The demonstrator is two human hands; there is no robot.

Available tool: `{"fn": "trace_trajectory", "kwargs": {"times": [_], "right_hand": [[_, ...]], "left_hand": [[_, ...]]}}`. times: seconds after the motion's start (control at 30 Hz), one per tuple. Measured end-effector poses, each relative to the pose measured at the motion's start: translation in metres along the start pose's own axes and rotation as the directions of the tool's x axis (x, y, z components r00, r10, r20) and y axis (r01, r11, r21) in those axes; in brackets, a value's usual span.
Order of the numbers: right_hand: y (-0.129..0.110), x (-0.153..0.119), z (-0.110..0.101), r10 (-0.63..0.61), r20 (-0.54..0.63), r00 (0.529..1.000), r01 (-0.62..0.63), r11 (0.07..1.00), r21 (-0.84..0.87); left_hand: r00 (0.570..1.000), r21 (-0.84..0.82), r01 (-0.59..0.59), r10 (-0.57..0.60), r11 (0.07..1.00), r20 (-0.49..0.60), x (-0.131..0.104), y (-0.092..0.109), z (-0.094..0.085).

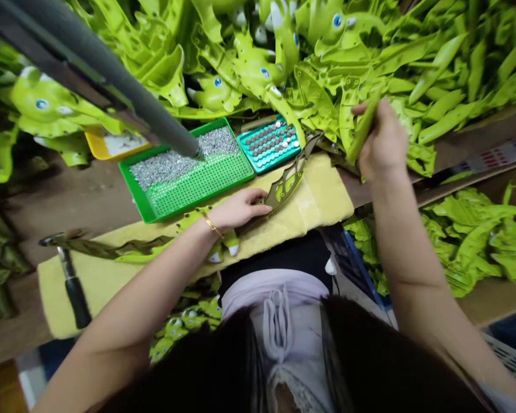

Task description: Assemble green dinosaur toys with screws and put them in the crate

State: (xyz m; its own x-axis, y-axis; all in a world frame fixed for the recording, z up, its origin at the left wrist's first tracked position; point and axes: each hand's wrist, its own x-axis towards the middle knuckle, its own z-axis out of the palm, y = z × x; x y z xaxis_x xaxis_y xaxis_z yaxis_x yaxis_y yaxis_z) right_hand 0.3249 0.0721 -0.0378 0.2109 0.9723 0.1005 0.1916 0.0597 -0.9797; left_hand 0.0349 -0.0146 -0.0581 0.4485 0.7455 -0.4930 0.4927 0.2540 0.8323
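My left hand (241,207) is closed on an olive-brown curved plastic piece (282,192) with cutouts, fingers and thumb at its near end. Lime green shows through its openings. Beneath my left wrist lies a lime-green toy part with white-tipped feet (233,245), and a brown and green tail-like length (133,248) stretches left from it. These rest on a yellow pad (322,192). Raised at the right, my right hand (386,143) grips a long lime-green plastic part (364,127), slightly blurred. My palm hides part of it.
A green tray (198,186) of small metal screws and a teal tray (269,146) of round metal pieces sit behind the pad. A grey tool shaft (155,109) slants overhead. A black-handled hammer (75,292) lies left. Green toy parts (241,63) pile up behind.
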Motion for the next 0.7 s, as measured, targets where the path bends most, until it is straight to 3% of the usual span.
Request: {"fn": "trace_trajectory", "kwargs": {"times": [0.1, 0.2, 0.27, 0.37, 0.47, 0.53, 0.57, 0.6, 0.7], "right_hand": [[0.011, -0.059, 0.036, 0.171, 0.183, 0.968, -0.214, 0.943, 0.255], [0.013, -0.098, 0.054, 0.239, 0.409, 0.88, -0.371, 0.884, 0.283], [0.015, -0.11, 0.059, 0.269, 0.45, 0.852, -0.419, 0.865, 0.275], [0.019, -0.114, 0.06, 0.301, 0.454, 0.838, -0.418, 0.891, 0.181], [0.016, -0.111, 0.054, 0.241, 0.356, 0.903, -0.185, 0.965, -0.186], [0.01, -0.11, 0.05, 0.067, 0.34, 0.938, 0.098, 0.889, -0.447], [0.007, -0.109, 0.048, -0.027, 0.396, 0.918, 0.247, 0.821, -0.515], [0.005, -0.109, 0.047, -0.099, 0.489, 0.867, 0.386, 0.754, -0.531], [0.008, -0.104, 0.05, -0.184, 0.741, 0.646, 0.655, 0.632, -0.413]], "left_hand": [[0.999, -0.075, 0.001, -0.004, 0.997, -0.048, 0.002, -0.004, 0.003], [0.994, -0.269, 0.033, -0.059, 0.963, -0.091, 0.002, -0.004, 0.006], [0.992, -0.339, 0.04, -0.077, 0.94, -0.097, 0.001, -0.003, 0.008], [0.994, -0.244, 0.0, -0.026, 0.97, -0.103, 0.0, 0.001, 0.009], [0.992, -0.172, -0.027, 0.005, 0.985, -0.127, 0.0, 0.003, 0.01], [0.99, -0.168, -0.024, 0.0, 0.985, -0.144, 0.001, 0.003, 0.01], [0.99, -0.163, -0.028, 0.005, 0.986, -0.14, 0.001, 0.003, 0.011], [0.991, -0.153, -0.038, 0.018, 0.987, -0.131, 0.001, 0.003, 0.011], [0.991, -0.117, -0.072, 0.057, 0.991, -0.121, 0.0, 0.001, 0.012]]}}
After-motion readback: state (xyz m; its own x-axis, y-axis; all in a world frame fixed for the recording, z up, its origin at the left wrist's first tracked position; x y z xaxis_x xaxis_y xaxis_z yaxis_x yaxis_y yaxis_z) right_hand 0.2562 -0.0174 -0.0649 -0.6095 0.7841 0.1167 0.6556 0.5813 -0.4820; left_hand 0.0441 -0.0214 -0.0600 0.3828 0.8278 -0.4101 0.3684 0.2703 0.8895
